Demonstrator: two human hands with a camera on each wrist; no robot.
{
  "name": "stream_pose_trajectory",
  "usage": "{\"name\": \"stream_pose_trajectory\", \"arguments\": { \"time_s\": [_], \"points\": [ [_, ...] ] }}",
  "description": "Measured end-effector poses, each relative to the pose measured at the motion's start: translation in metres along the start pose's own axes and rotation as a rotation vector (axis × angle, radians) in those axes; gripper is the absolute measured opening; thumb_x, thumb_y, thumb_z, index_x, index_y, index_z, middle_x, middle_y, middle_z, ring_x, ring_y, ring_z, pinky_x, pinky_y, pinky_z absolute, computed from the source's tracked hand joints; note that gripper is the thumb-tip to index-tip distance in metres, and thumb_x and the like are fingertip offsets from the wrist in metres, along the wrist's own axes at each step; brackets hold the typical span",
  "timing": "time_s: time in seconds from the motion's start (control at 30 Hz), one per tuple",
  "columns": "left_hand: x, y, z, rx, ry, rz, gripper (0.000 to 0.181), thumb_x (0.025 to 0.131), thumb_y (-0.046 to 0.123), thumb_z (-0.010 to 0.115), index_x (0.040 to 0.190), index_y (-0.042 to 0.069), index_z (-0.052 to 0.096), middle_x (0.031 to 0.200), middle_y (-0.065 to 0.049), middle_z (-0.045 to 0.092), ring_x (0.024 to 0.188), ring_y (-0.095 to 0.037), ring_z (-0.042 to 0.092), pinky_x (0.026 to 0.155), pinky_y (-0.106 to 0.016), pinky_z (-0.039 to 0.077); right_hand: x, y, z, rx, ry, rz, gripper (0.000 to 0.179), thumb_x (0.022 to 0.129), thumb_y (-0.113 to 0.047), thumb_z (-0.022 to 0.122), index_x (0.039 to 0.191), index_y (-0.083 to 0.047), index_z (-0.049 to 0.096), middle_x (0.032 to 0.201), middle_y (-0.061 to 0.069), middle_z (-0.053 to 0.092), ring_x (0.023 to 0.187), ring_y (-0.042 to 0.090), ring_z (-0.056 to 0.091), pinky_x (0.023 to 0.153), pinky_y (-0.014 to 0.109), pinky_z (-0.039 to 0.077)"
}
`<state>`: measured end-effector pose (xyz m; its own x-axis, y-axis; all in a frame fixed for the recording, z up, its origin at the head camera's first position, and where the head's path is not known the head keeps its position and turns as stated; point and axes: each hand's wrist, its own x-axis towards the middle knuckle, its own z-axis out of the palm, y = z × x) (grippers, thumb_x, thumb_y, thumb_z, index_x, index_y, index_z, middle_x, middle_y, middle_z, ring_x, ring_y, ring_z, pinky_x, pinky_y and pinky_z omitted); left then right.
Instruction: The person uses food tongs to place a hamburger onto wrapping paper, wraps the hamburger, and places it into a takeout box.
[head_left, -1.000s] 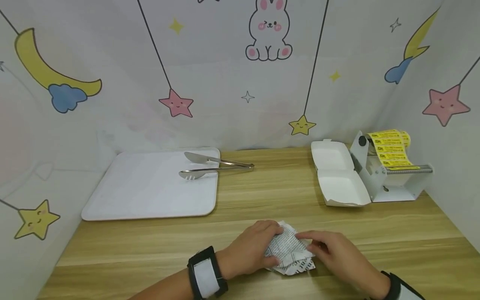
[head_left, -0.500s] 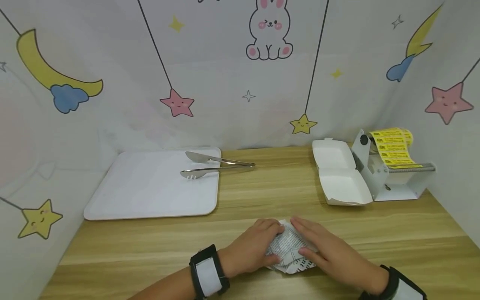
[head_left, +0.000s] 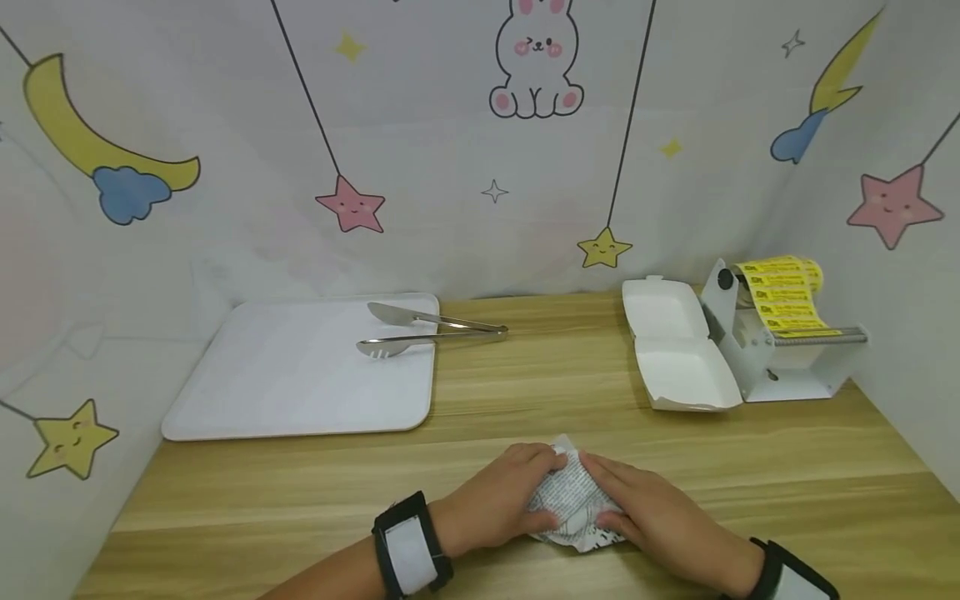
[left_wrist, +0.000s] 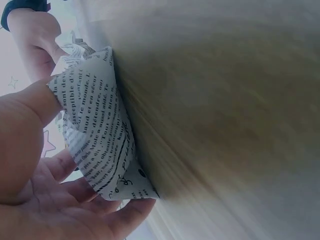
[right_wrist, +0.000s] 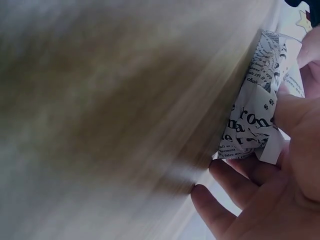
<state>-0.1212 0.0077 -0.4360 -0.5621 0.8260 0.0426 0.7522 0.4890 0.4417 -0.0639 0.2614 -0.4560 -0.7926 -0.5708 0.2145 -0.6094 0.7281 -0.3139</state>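
A small parcel wrapped in newsprint-patterned paper (head_left: pixel 572 497) lies on the wooden table, its contents hidden. From the left my left hand (head_left: pixel 495 502) grips it, thumb on the near side and fingers over the far side. My right hand (head_left: pixel 660 518) holds the right side of the parcel between thumb and fingers. In the left wrist view the printed paper (left_wrist: pixel 97 125) looks smooth, with a pointed corner down by the fingertips. Folded, creased layers of paper (right_wrist: pixel 250 117) show at the right end in the right wrist view, with the right thumb against them.
A white tray (head_left: pixel 300 383) stands at the back left, with metal tongs (head_left: pixel 431 331) lying partly across its right edge. Further right are an open white takeaway box (head_left: pixel 682 358) and a dispenser (head_left: pixel 795 367) with a roll of yellow labels (head_left: pixel 783 296). A printed cloth wall (head_left: pixel 450 150) rises behind.
My right hand has gone from fingertips touching the paper to lying around the parcel's right side. The loose right-hand end of the paper is now folded in. My left hand keeps its place.
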Motion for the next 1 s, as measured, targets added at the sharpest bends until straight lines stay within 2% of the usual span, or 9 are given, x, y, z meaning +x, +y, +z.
{"name": "stream_pose_trajectory", "arguments": {
  "time_s": [0.17, 0.27, 0.37, 0.47, 0.6, 0.67, 0.83, 0.9, 1.0],
  "points": [
    [0.001, 0.003, -0.002, 0.026, 0.009, -0.017, 0.061, 0.092, 0.029, 0.078, 0.142, 0.006, 0.051, 0.144, -0.011, 0.054, 0.136, -0.023, 0.048, 0.114, -0.033, 0.040, 0.001, -0.003, -0.004, 0.031, 0.002, 0.001, 0.067, 0.099, -0.027, 0.067, 0.155, -0.003, 0.040, 0.151, 0.014, 0.051, 0.127, 0.031, 0.059, 0.097, 0.047, 0.054],
    [0.002, 0.005, -0.003, 0.035, 0.010, -0.035, 0.060, 0.091, 0.028, 0.079, 0.140, 0.006, 0.052, 0.143, -0.010, 0.055, 0.135, -0.022, 0.049, 0.113, -0.032, 0.040, 0.002, -0.005, -0.009, 0.087, -0.013, 0.037, 0.066, 0.101, -0.033, 0.063, 0.157, -0.007, 0.038, 0.152, 0.011, 0.050, 0.130, 0.030, 0.056, 0.099, 0.049, 0.052],
    [0.002, 0.007, -0.002, 0.046, 0.016, -0.043, 0.060, 0.090, 0.027, 0.080, 0.139, 0.006, 0.053, 0.142, -0.009, 0.056, 0.134, -0.021, 0.050, 0.112, -0.032, 0.041, 0.001, -0.006, -0.019, 0.187, -0.033, 0.139, 0.068, 0.101, -0.040, 0.061, 0.158, -0.010, 0.037, 0.155, 0.009, 0.047, 0.135, 0.030, 0.052, 0.103, 0.051, 0.049],
    [0.002, 0.007, -0.002, 0.051, 0.019, -0.049, 0.059, 0.090, 0.027, 0.080, 0.139, 0.007, 0.053, 0.142, -0.008, 0.056, 0.133, -0.021, 0.050, 0.112, -0.032, 0.041, 0.001, 0.002, -0.032, 0.305, 0.017, 0.247, 0.060, 0.103, -0.033, 0.061, 0.153, -0.007, 0.042, 0.147, 0.012, 0.053, 0.126, 0.027, 0.058, 0.096, 0.044, 0.054],
    [0.000, 0.006, -0.003, 0.045, 0.017, -0.058, 0.059, 0.090, 0.027, 0.080, 0.139, 0.007, 0.053, 0.142, -0.008, 0.056, 0.133, -0.021, 0.050, 0.111, -0.032, 0.042, 0.000, 0.030, -0.059, 0.430, 0.188, 0.434, 0.035, 0.106, -0.018, 0.057, 0.136, 0.000, 0.056, 0.118, 0.015, 0.068, 0.093, 0.015, 0.067, 0.071, 0.030, 0.057],
    [-0.001, 0.006, -0.003, 0.043, 0.018, -0.059, 0.059, 0.091, 0.027, 0.079, 0.139, 0.007, 0.053, 0.142, -0.008, 0.055, 0.133, -0.021, 0.050, 0.111, -0.032, 0.041, -0.005, 0.049, -0.075, 0.455, 0.298, 0.563, 0.028, 0.108, -0.018, 0.052, 0.128, 0.001, 0.056, 0.104, 0.007, 0.070, 0.082, 0.010, 0.064, 0.064, 0.027, 0.055],
    [-0.001, 0.005, -0.004, 0.048, 0.025, -0.053, 0.058, 0.091, 0.027, 0.079, 0.139, 0.008, 0.053, 0.142, -0.008, 0.056, 0.133, -0.020, 0.050, 0.112, -0.031, 0.041, -0.027, 0.106, -0.103, 0.544, 0.626, 0.891, 0.011, 0.109, -0.023, 0.043, 0.111, -0.016, 0.052, 0.083, -0.014, 0.061, 0.070, 0.005, 0.059, 0.056, 0.020, 0.051],
    [-0.001, 0.005, -0.004, 0.049, 0.023, -0.050, 0.058, 0.091, 0.028, 0.079, 0.139, 0.008, 0.053, 0.142, -0.007, 0.056, 0.133, -0.020, 0.050, 0.111, -0.031, 0.041, -0.035, 0.126, -0.106, 0.550, 0.709, 1.036, 0.015, 0.109, -0.026, 0.039, 0.118, -0.020, 0.050, 0.083, -0.016, 0.057, 0.068, 0.002, 0.058, 0.056, 0.018, 0.050],
    [-0.001, 0.006, -0.004, 0.056, 0.016, -0.049, 0.058, 0.091, 0.029, 0.079, 0.139, 0.008, 0.054, 0.141, -0.007, 0.056, 0.132, -0.019, 0.051, 0.111, -0.030, 0.042, -0.045, 0.150, -0.108, 0.520, 0.705, 1.231, 0.042, 0.109, -0.028, 0.031, 0.148, -0.013, 0.037, 0.086, -0.012, 0.053, 0.066, 0.000, 0.055, 0.057, 0.017, 0.050]
  ]
}}
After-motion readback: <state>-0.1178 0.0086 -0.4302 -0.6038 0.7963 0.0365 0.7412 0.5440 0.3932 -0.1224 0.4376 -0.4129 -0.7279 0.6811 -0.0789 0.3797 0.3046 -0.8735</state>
